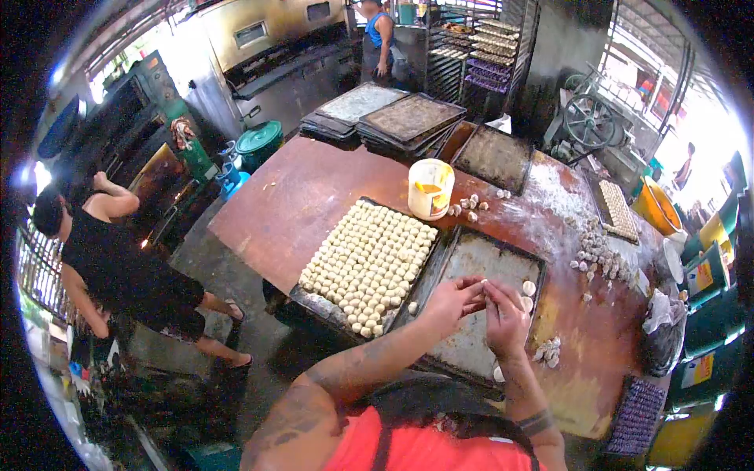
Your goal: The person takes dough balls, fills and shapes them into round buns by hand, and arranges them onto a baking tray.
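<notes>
My left hand [449,306] and my right hand [507,318] meet fingertip to fingertip over a dark metal tray [479,257]. Both are closed in a pinch around a small pale piece of dough [484,282], mostly hidden by the fingers. Several round dough pieces [528,288] lie along the tray's right edge, and another [499,374] sits near its front. To the left, close rows of dough balls [369,263] fill a second tray [318,311]. A few floured dough lumps [548,352] rest on the table right of my right hand.
A white bucket with orange-yellow contents [430,200] stands behind the trays on the reddish table [275,192]. Floured dough pieces [601,255] are heaped at right. Stacked baking trays [408,122] are at the back. One person [129,259] stands left, another [380,39] near the oven.
</notes>
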The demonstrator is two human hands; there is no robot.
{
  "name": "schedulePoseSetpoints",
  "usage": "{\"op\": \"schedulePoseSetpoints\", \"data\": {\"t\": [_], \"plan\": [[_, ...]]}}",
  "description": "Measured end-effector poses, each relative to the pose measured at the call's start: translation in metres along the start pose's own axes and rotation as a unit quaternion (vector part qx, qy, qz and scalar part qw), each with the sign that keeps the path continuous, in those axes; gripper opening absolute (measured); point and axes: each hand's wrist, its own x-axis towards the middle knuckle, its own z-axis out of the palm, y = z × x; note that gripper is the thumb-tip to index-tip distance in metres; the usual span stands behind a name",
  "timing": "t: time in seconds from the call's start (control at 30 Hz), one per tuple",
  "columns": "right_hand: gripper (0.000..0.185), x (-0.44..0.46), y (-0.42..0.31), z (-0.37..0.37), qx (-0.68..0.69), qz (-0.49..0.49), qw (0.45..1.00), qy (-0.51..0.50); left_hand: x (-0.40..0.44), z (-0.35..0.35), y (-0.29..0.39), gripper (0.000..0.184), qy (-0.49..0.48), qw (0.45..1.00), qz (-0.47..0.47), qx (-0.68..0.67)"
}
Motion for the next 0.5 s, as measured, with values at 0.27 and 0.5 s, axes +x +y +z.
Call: {"op": "schedulePoseSetpoints", "data": {"t": [0.27,0.5], "plan": [[0.041,0.015,0.028,-0.011,0.045,-0.024,0.989,-0.139,0.006,0.003,-0.017,0.030,-0.128,0.987,-0.086,-0.048],[0.036,-0.023,0.079,0.018,0.107,0.172,0.978,-0.045,0.026,0.003,-0.047,0.037,-0.031,0.985,-0.138,0.095]]}}
